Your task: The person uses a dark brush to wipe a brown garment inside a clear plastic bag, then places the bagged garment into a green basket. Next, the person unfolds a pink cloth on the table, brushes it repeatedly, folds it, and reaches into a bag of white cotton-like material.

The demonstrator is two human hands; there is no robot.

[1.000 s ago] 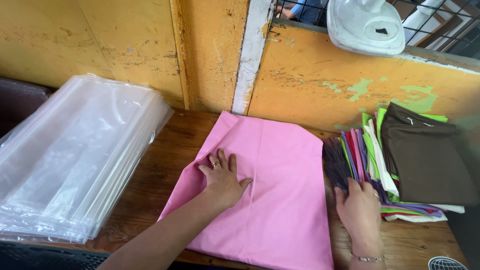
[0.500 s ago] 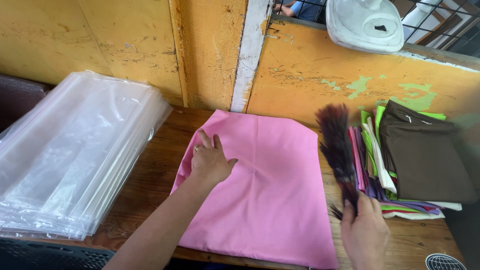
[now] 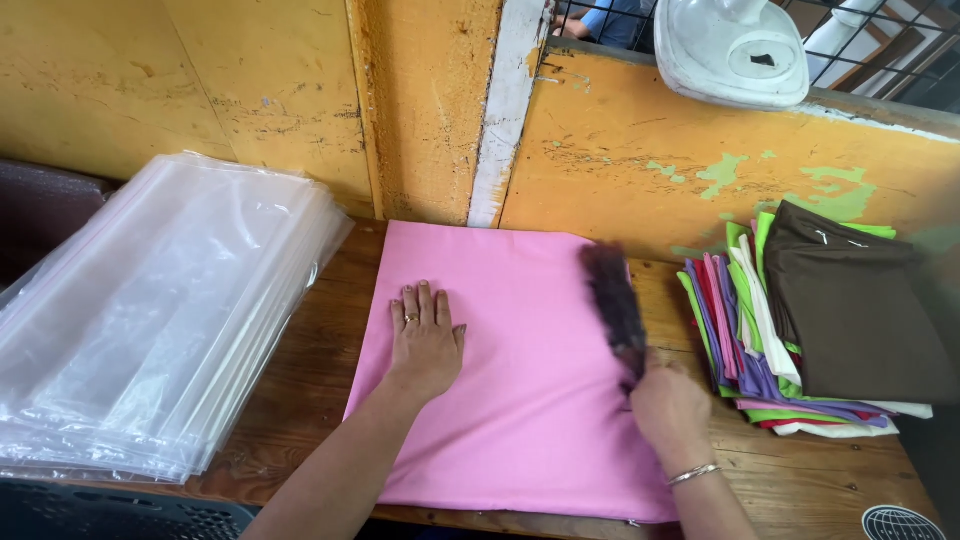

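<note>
right hand [image 3: 668, 405] is closed around the handle of a dark brush [image 3: 613, 303], whose blurred bristle head stands just beyond the fist, over the right part of the pink cloth [image 3: 520, 400]. left hand [image 3: 426, 340] lies flat and open to the left of the grip, fingers spread, palm pressing the cloth onto the wooden table [image 3: 790, 470]; it holds nothing.

handling, by judgement: the cloth looks thin, soft and light, folded into a flat square, so it probably slides or wrinkles under a stroke unless pinned. take hold at a folded edge or corner. the brush appears light, with limp bristles.

right of the grip, near but apart, sits a stack of folded cloths [image 3: 800, 330] in mixed colours with a brown one on top. far left lies a pile of clear plastic bags [image 3: 150, 320]. beyond stands a yellow wall [image 3: 300, 90].
</note>
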